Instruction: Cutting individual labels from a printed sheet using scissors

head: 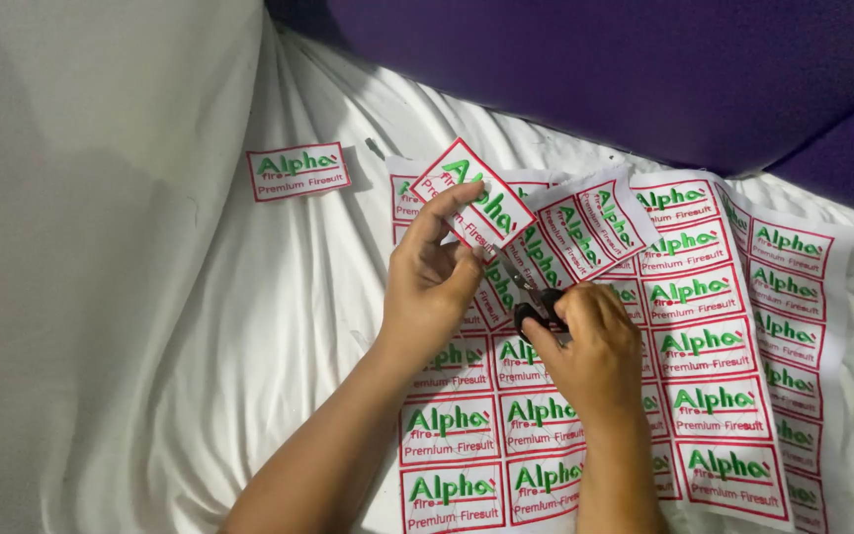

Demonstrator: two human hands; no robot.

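A home bedroom, it seems: rumpled white bedsheet (249, 326) fills the frame, with a purple padded headboard (595, 69) upper right.

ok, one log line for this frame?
left hand: holds cut label | right hand: grips scissors, cutting label sheet | loose label on white cloth

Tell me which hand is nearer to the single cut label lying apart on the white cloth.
Left. The left hand is to the right of and below the separate label, pinching another label. The right hand, holding scissors, lies farther right.
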